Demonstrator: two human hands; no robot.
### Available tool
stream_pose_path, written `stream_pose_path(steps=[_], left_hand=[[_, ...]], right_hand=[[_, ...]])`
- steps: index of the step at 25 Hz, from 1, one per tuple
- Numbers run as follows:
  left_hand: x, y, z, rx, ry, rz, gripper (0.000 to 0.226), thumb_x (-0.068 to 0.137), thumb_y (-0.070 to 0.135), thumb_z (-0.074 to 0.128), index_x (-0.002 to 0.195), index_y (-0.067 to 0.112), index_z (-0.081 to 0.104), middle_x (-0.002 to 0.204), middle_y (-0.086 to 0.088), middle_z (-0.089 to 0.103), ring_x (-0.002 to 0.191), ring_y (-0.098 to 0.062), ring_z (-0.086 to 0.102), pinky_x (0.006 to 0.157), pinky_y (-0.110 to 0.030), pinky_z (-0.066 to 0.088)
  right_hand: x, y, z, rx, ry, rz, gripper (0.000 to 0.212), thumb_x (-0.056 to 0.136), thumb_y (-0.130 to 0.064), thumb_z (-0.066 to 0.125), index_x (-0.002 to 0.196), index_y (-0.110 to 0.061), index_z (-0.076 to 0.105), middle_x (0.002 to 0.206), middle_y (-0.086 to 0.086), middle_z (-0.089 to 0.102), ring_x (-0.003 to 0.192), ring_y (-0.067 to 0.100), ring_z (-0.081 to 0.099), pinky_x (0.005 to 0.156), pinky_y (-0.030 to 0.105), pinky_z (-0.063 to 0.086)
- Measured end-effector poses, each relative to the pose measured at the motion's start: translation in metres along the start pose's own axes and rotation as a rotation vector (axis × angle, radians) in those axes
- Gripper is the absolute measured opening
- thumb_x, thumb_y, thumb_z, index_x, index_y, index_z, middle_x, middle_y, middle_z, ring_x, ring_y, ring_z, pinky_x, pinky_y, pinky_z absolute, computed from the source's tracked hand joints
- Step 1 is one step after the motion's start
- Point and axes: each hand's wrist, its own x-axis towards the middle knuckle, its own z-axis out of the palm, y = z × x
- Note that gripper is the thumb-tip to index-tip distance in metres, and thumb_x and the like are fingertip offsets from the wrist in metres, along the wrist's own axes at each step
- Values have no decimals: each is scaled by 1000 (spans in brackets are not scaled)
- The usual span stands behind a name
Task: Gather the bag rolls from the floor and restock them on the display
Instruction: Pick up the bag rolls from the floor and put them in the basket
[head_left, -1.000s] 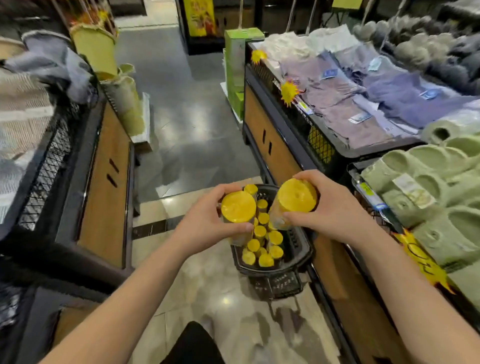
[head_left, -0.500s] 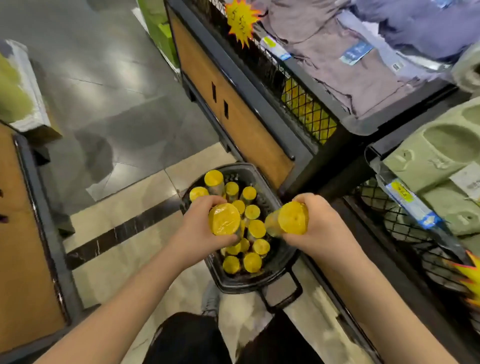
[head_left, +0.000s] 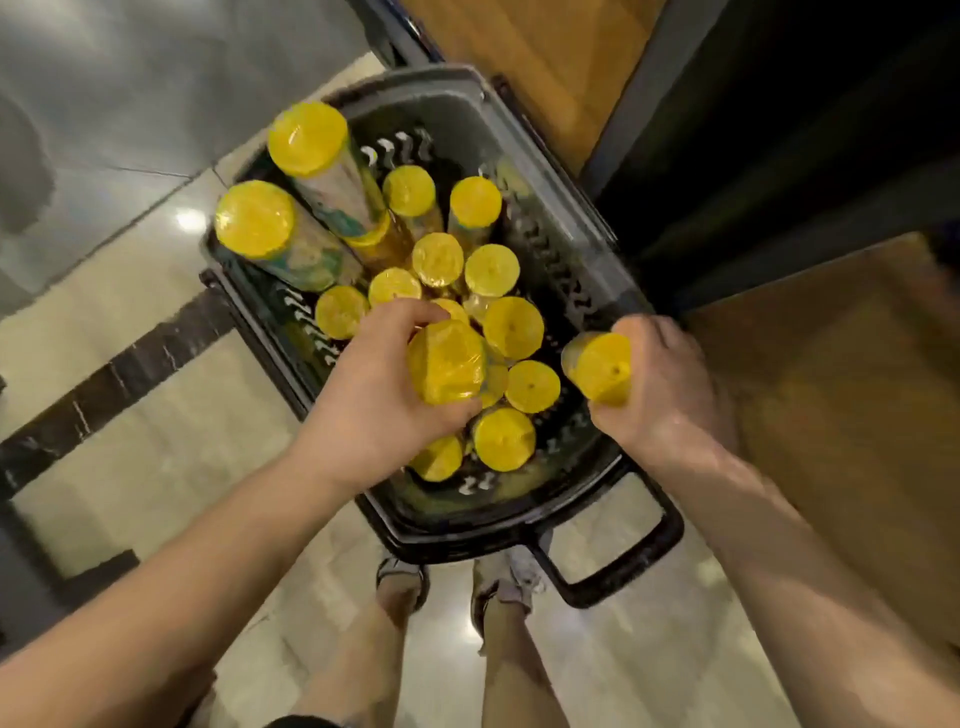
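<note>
A black plastic basket (head_left: 613, 519) stands on the floor right below me, packed with several upright yellow bag rolls (head_left: 491, 270). My left hand (head_left: 374, 400) grips one yellow roll (head_left: 447, 361) low over the basket's middle. My right hand (head_left: 660, 384) grips another yellow roll (head_left: 602, 366) above the basket's right rim. Two taller rolls (head_left: 306, 137) lean at the basket's far left corner.
The wooden side panel of a display stand (head_left: 831, 389) rises close on the right, with a dark gap (head_left: 779, 156) beyond it. My feet (head_left: 452, 587) stand just behind the basket's handle (head_left: 623, 566). Tiled floor (head_left: 130, 364) stretches to the left.
My view has tipped down from the displays onto the basket. Both hands have dropped with their rolls, from chest height to just over the basket.
</note>
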Motion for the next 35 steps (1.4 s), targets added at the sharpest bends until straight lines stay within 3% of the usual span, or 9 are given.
stream_pose_path(steps=[4,7,12,16,19,25,28,32,35], left_hand=[[12,-15,18,-16,3,-8,82,57,55,84,127,32,49,127,5,53,119,-9,53,93,-41,54],[19,-18,24,-5,1,4,81,57,53,83,127,32,48,127,4,52,121,-13,52,95,-44,53],[34,-8,25,-43,-29,30,76,60,43,88,125,30,50,126,2,52,119,-14,52,94,-43,54],[50,15,36,-24,-50,63,76,67,32,92,129,24,50,128,6,47,115,-5,46,93,-19,41],[67,37,56,25,-54,113,78,69,28,91,134,17,50,124,7,43,113,-4,44,87,0,31],[90,37,101,31,-44,256,72,67,19,90,128,9,55,117,2,50,106,-5,44,87,1,28],[102,48,112,147,-119,277,70,72,21,87,131,6,53,124,-9,53,111,-16,48,85,-6,30],[103,70,115,288,-237,217,84,69,32,90,138,13,46,131,-9,50,120,-28,54,100,-34,44],[88,77,110,327,-375,217,100,67,34,93,148,14,37,140,-9,46,132,-26,45,110,-35,38]], right_hand=[[32,7,38,-194,51,-68,61,76,-20,82,129,-15,53,129,9,48,121,33,48,81,39,46],[49,9,62,-373,50,-96,51,82,-20,79,128,-13,58,125,12,54,115,34,53,84,41,48],[55,10,70,-311,125,-39,25,91,-6,66,114,-10,61,115,12,59,108,36,57,75,40,47],[40,20,43,-145,185,-7,29,92,-7,65,121,-13,60,120,9,55,106,35,59,69,33,36],[17,26,21,31,252,-54,25,89,-6,68,113,-13,63,117,6,55,93,32,62,69,36,47],[-13,32,13,128,234,-18,23,92,-17,68,114,-21,64,119,-2,54,86,23,64,73,45,57],[-22,32,11,131,219,18,23,95,-22,66,118,-22,63,122,-5,53,90,19,64,75,40,56],[-34,27,-3,92,183,108,26,99,-27,59,124,-26,57,131,-7,50,100,18,63,76,33,51],[-38,23,-21,81,190,121,24,99,-29,58,122,-25,56,129,-6,51,100,18,62,75,34,51]])
